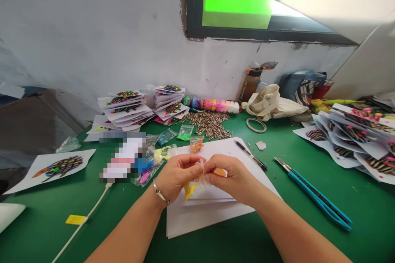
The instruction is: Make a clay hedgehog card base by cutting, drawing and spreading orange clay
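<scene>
Over a stack of white paper, both my hands pinch a small clear plastic bag. My left hand, with a silver bracelet at its wrist, grips the bag's left side. Yellow clay-like material shows below its fingers; whether it is inside the bag cannot be told. My right hand has its thumb and fingers closed on the bag's other side. An orange shape shows behind the right fingers, on the paper. Just beyond lies a small bag of orange material.
Striped seeds lie in a heap ahead. Decorated sheets are stacked at left and right. A blue utility knife with its blade out lies right of the paper, near a pen. A white cable crosses the left side.
</scene>
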Demonstrator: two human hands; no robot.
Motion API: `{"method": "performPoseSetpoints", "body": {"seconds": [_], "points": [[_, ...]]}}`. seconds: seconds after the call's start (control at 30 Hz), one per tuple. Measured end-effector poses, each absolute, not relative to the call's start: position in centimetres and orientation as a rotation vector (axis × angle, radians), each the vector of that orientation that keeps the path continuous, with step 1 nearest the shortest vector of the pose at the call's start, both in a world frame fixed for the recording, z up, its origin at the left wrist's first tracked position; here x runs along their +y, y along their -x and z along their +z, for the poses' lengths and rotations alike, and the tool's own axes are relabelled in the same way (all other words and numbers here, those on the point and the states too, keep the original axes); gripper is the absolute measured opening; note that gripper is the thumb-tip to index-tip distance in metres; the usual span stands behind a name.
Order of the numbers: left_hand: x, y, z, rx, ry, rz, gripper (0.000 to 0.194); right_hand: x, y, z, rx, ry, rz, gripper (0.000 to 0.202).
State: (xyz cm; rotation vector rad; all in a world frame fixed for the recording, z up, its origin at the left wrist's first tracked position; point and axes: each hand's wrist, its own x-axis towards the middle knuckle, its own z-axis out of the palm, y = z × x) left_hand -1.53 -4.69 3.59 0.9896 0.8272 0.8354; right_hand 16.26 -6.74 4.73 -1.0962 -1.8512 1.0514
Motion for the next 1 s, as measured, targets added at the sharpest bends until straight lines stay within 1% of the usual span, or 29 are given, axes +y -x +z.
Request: {"method": "performPoseSetpoints", "body": {"seconds": [0.2,0.37,0.53,0.63,0.83,1.0], "points": [[-4.4,1.7,3.3,0.799,-0.944,0.87,0.031,-6.6,-16.4,4.8,-1.845,1.061,1.063,0.017],[-4.4,1.8,3.0,0.803,-0.973,0.857,0.028,-6.5,-16.6,4.1,-2.003,1.076,0.793,0.016],[-4.4,2.0,3.0,0.717,-1.017,0.808,0.029,-6.5,-16.1,3.4,-2.013,1.041,0.648,0.015],[-4.2,2.1,3.0,0.709,-1.019,0.82,0.028,-6.6,-15.9,3.6,-1.968,1.012,0.667,0.015],[-4.2,2.1,2.9,0.723,-1.015,0.836,0.027,-6.6,-16.2,4.2,-1.983,1.023,0.837,0.015],[-4.3,2.2,2.6,0.705,-1.055,0.8,0.028,-6.6,-16.1,3.9,-2.018,1.058,0.76,0.013]]}}
